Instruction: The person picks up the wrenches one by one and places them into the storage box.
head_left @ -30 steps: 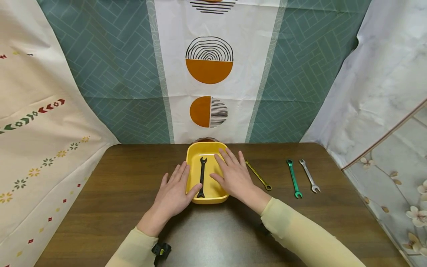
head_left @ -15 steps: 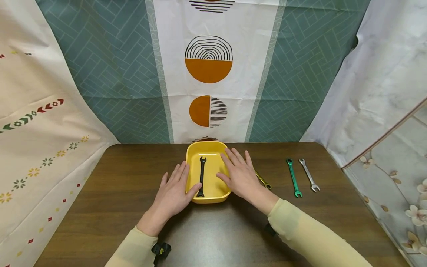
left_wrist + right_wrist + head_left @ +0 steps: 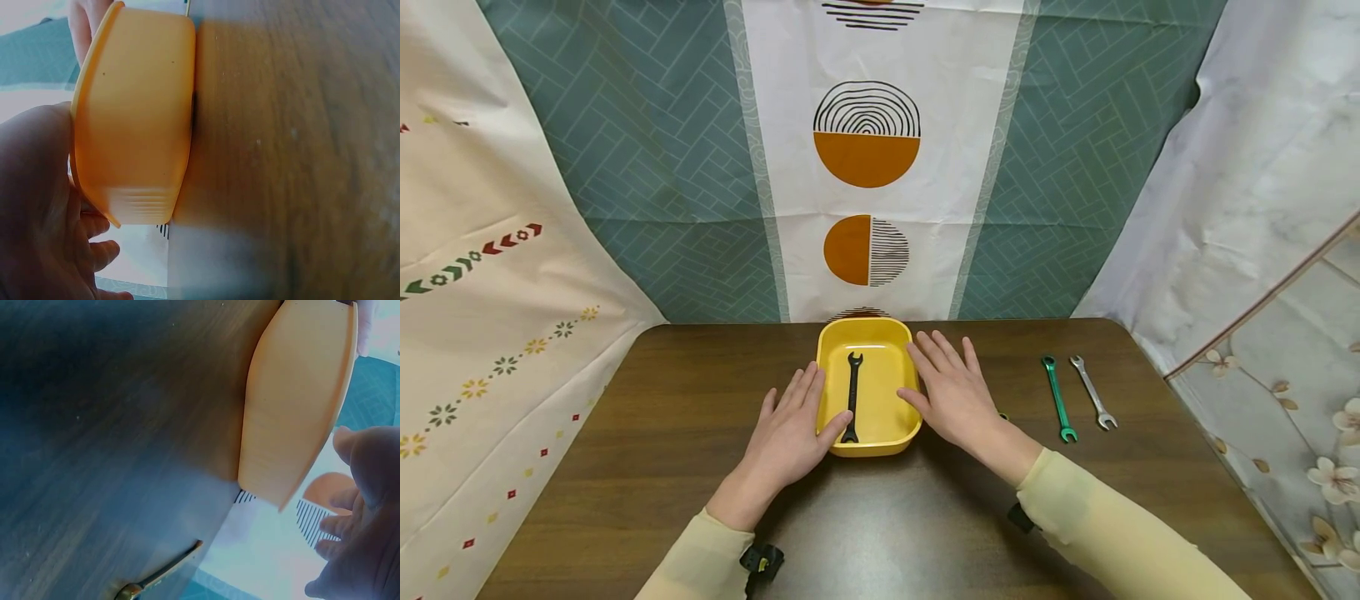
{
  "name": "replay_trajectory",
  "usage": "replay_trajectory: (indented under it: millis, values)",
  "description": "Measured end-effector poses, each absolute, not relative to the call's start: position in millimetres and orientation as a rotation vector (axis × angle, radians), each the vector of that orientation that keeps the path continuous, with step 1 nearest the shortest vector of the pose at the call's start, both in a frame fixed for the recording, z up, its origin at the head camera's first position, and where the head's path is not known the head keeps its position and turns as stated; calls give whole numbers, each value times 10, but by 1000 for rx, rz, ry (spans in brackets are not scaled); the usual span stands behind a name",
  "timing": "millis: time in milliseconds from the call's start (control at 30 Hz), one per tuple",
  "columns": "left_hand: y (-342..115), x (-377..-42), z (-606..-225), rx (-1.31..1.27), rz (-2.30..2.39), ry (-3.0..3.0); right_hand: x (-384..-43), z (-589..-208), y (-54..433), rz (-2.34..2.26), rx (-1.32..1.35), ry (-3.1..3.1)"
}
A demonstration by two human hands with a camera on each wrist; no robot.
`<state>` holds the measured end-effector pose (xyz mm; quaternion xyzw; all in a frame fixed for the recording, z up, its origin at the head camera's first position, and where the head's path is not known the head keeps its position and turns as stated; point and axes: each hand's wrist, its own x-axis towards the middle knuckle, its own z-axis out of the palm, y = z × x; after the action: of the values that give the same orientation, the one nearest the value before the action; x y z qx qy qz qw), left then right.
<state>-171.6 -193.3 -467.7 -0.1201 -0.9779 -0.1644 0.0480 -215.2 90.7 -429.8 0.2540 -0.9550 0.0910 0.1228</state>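
A yellow tray (image 3: 887, 392) sits on the table with a black wrench (image 3: 853, 392) lying lengthwise inside it. My left hand (image 3: 790, 433) rests along the tray's left rim, fingers straight and the thumb over the near left corner. In the left wrist view that hand (image 3: 37, 200) is right at the rim of the yellow tray (image 3: 134, 119). My right hand (image 3: 955, 396) hovers at the tray's right side with fingers spread, holding nothing; in the right wrist view it (image 3: 362, 512) is apart from the rim. Beneath it, a gold wrench (image 3: 159, 572) lies mostly hidden in the head view.
A green wrench (image 3: 1058, 400) and a silver wrench (image 3: 1093, 393) lie side by side on the right of the brown wooden table (image 3: 700, 375). A patterned cloth (image 3: 880, 183) hangs behind the table's far edge, with more cloth at both sides.
My right hand has moved rightward, from over the tray's right rim to just beside it, and now covers most of the gold wrench. The left hand has stayed in place.
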Motion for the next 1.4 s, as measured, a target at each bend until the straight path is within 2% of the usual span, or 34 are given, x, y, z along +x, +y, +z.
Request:
replay_trajectory:
  millis: [1400]
  values:
    - [-1931, -1713, -4676, -362, -505, -2989, -2204, -4421, 1495, 211, 574, -2849]
